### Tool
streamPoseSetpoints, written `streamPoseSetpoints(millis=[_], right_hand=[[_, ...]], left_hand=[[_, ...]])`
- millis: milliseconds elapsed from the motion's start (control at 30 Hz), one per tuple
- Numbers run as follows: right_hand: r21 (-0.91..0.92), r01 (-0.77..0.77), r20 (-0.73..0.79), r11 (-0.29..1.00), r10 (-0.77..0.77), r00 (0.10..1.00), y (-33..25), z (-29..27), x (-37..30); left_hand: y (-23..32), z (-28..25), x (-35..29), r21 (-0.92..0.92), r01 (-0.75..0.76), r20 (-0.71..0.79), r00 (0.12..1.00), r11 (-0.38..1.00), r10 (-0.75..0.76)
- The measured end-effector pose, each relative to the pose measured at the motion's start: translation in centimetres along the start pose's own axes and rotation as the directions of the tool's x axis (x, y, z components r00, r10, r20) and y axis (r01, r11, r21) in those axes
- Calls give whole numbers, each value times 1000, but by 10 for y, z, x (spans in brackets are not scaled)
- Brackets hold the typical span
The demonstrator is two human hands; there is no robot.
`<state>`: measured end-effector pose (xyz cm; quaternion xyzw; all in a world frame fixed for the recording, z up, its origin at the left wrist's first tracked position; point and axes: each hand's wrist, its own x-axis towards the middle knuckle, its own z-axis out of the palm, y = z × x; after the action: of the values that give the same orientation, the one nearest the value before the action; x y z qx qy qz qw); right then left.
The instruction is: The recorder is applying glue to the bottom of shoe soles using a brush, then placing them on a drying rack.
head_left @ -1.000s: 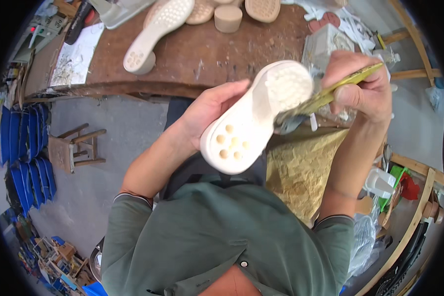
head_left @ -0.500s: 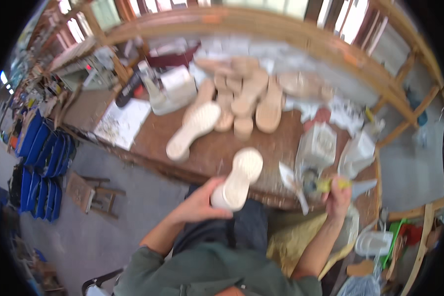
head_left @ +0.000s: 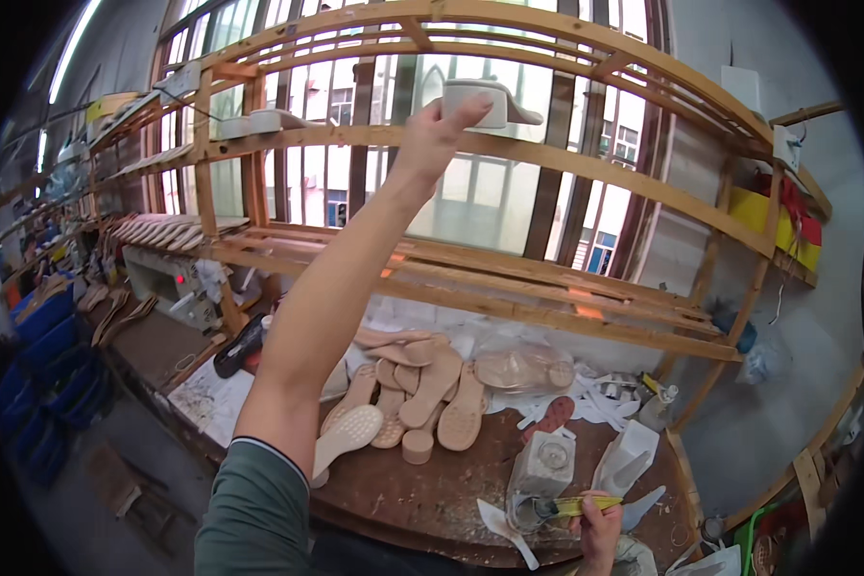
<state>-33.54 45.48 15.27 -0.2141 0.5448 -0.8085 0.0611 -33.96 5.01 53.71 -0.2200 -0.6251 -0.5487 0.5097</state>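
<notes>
Held white sole (head_left: 497, 117) clasped in left grip (head_left: 434, 136) at front edge of upper shelf (head_left: 586, 167), yellow-handled brush (head_left: 576, 505) pinched in right grip (head_left: 598, 531) near counter's (head_left: 422, 497) front right corner, apparently mid-shelving, so likely needed level lowering, then letting go.

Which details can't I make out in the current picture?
All in the head view:
Sole: far side turned away, hidden by its near side and the left hand.
Right hand: its forearm is cut off by the lower edge.
Brush: tip too small and dark to tell whether wet.
Stool: blurred, in shadow.
</notes>
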Motion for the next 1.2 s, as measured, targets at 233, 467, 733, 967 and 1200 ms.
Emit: streamPoseSetpoints(millis=[233,467,733,967,1200], right_hand=[[-27,-29,-111,999,25,993,-8,-17,3],[-63,-47,-145,997,37,989,7,-34,2],[-51,-244,-161,968,234,959,18,-45,0],[-143,-278,-228,950,242,943,27,-37,-3],[-564,-230,-140,793,183,973,27,-17,27]], left_hand=[[-88,28,57,823,-33,-88,979,567,186],[-71,-46,-142,774,147,283,790,616,-544],[-111,-215,-411,865,434,-391,271,-251,-880],[-111,-183,-443,863,503,-307,587,40,-749],[-50,-66,-462,975,19,175,560,223,-810]])
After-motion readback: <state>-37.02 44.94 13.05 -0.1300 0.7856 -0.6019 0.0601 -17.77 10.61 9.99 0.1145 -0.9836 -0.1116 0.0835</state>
